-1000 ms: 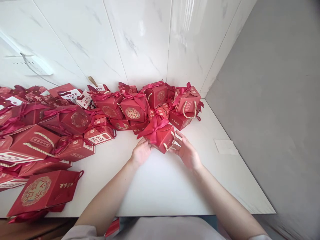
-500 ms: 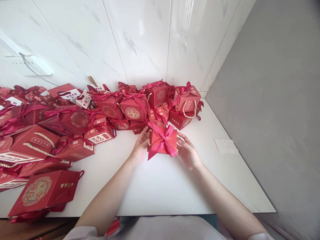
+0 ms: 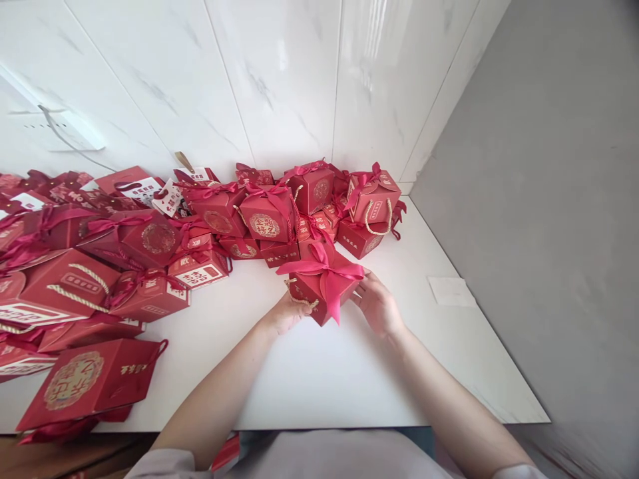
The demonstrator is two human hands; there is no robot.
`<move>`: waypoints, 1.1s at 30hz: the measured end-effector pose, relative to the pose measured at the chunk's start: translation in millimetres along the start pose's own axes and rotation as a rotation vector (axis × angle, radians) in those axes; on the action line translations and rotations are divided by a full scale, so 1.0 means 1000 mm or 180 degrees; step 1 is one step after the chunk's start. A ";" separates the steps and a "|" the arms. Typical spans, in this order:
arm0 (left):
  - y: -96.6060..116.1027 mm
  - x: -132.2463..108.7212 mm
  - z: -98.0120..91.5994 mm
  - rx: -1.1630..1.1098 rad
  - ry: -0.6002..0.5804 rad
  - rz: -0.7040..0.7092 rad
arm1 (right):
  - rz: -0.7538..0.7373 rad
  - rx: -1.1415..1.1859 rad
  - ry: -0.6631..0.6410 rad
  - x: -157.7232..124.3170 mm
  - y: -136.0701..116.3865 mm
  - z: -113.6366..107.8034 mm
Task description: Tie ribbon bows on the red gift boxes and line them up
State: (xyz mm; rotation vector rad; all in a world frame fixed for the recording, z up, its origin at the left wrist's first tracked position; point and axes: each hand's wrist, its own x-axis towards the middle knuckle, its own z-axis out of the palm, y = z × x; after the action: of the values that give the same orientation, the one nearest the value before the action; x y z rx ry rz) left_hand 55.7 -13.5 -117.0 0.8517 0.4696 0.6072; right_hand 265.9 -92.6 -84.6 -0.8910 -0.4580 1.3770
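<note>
A red gift box (image 3: 310,287) with a pink ribbon bow (image 3: 327,269) on top stands between my two hands, turned with one corner towards me. My left hand (image 3: 288,315) grips its lower left side, close to a cream rope handle (image 3: 299,294); part of the fingers is hidden by the box. On the other side, my right hand (image 3: 378,306) holds the right face, its fingertips partly behind the box. Just behind stand more red boxes, one with a round gold emblem (image 3: 264,225).
Many ribboned red boxes (image 3: 144,239) are piled along the back and left of the white table (image 3: 339,372). A box on its side (image 3: 90,382) lies at the front left. A white card (image 3: 452,291) lies at right, near the grey wall (image 3: 549,199).
The gift box has been turned so that a corner now faces me and its left rope handle shows. My left hand has shifted nearer to me along its side.
</note>
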 end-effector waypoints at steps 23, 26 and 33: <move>0.014 -0.004 0.013 0.0719 -0.0085 0.0341 | 0.0290 -0.0518 -0.0145 -0.006 0.000 0.006; 0.015 -0.004 0.018 0.0809 -0.0155 0.0405 | 0.0474 -0.0515 -0.0314 -0.009 -0.001 0.011; 0.013 0.006 0.022 0.1052 0.0513 0.0883 | 0.0551 -0.0310 -0.0521 -0.009 -0.001 0.013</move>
State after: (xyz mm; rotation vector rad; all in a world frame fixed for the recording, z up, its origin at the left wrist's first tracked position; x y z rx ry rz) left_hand 69.2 -15.2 -95.2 1.1997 0.6139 0.8728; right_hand 255.4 -97.4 -73.8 -0.9176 -0.5879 1.6050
